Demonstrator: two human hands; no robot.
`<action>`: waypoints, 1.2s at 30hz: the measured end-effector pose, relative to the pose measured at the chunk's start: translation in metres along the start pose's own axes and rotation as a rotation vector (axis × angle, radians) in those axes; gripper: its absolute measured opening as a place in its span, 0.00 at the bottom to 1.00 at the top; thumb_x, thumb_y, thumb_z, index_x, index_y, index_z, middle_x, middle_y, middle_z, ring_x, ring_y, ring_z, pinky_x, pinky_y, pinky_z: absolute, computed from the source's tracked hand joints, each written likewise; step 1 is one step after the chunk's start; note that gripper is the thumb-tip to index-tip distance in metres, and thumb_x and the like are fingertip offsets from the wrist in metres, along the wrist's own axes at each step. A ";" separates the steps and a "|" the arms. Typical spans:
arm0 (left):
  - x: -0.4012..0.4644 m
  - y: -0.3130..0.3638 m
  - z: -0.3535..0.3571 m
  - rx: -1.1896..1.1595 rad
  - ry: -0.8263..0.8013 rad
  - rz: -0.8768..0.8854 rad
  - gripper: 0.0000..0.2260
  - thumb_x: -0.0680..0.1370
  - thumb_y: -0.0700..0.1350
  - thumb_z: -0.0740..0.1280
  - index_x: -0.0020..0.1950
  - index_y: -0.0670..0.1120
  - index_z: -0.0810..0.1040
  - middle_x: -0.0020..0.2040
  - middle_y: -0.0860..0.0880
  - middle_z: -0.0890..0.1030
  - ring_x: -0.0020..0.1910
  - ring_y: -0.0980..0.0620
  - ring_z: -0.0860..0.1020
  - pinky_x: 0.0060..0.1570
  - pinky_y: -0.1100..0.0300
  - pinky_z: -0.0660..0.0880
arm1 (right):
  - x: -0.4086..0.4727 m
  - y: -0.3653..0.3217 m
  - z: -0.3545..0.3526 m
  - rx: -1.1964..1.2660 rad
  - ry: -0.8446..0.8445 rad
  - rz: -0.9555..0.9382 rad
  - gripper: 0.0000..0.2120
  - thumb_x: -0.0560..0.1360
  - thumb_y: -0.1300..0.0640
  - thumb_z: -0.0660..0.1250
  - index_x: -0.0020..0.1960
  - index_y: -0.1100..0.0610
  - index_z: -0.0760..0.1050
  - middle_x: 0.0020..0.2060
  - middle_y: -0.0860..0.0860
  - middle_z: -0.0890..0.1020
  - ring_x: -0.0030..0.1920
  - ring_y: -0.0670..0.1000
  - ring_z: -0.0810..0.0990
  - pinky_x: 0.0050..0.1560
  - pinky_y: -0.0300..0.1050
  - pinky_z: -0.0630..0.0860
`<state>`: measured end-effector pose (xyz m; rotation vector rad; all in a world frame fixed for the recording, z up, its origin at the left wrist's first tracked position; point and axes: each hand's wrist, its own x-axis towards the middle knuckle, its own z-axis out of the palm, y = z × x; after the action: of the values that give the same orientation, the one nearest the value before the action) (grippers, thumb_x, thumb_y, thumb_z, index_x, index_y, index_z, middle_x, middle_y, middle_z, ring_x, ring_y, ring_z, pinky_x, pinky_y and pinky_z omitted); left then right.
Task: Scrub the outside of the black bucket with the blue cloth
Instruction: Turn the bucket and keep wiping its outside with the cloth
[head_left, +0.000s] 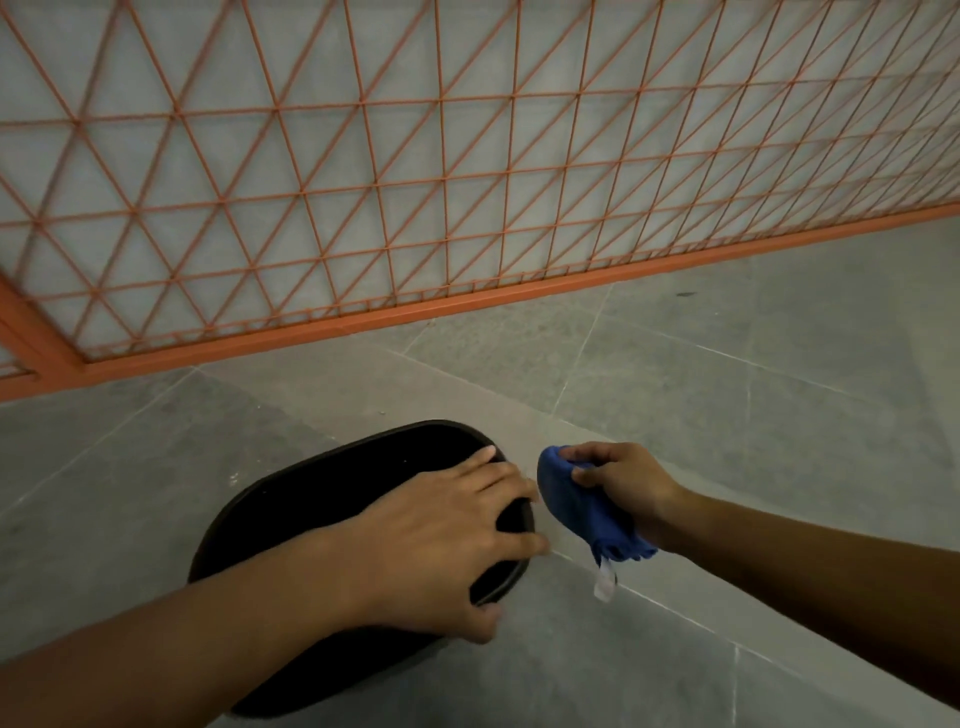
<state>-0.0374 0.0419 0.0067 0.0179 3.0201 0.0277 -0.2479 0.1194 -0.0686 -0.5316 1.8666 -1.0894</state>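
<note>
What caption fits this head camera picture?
Left hand steadies black bucket while right hand grips blue cloth.

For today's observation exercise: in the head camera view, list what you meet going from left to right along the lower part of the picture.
black bucket → left hand resting on the bucket's rim → blue cloth → right hand gripping the cloth
</note>
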 end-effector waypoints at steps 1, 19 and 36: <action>0.001 0.000 -0.002 -0.014 -0.015 -0.035 0.27 0.72 0.60 0.63 0.70 0.57 0.66 0.73 0.48 0.59 0.73 0.51 0.53 0.63 0.63 0.24 | -0.004 -0.001 -0.006 -0.004 -0.007 0.001 0.13 0.73 0.68 0.63 0.45 0.53 0.80 0.49 0.54 0.81 0.50 0.52 0.78 0.48 0.42 0.74; 0.142 0.077 0.074 -1.710 0.738 -1.287 0.08 0.78 0.45 0.64 0.40 0.48 0.79 0.43 0.45 0.83 0.47 0.43 0.82 0.52 0.44 0.77 | -0.030 0.017 -0.035 0.174 -0.110 -0.260 0.22 0.71 0.69 0.67 0.58 0.48 0.75 0.54 0.44 0.79 0.49 0.42 0.80 0.42 0.33 0.78; 0.171 0.035 0.175 -1.432 0.604 -1.581 0.05 0.78 0.43 0.64 0.50 0.47 0.79 0.45 0.48 0.82 0.45 0.50 0.79 0.40 0.60 0.72 | 0.078 0.092 -0.003 -0.320 0.228 -0.068 0.08 0.74 0.54 0.64 0.39 0.53 0.80 0.45 0.50 0.81 0.48 0.51 0.76 0.52 0.53 0.74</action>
<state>-0.1857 0.0820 -0.1870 -2.4427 1.6680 1.9782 -0.2846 0.1129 -0.1834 -0.6797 2.2569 -0.9290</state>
